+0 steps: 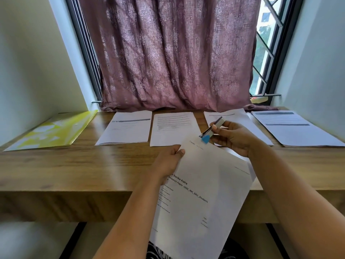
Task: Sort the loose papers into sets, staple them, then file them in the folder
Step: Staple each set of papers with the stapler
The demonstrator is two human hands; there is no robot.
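My left hand (168,162) grips the left edge of a set of white printed papers (203,193), held tilted above the desk's front edge. My right hand (233,138) holds a small metal stapler (212,128) with a blue tip, its jaws at the top corner of that set. Along the back of the wooden desk (74,165) lie several more paper sets: one with a grey header (127,128), one full of text (172,128), one partly hidden behind my right hand (240,118), and one at the far right (293,128). A yellow-green folder (54,130) lies shut at the far left.
A mauve patterned curtain (173,53) hangs over the window behind the desk, its hem touching the desk's back edge. White walls close in on both sides. A window grille (268,53) shows at the right.
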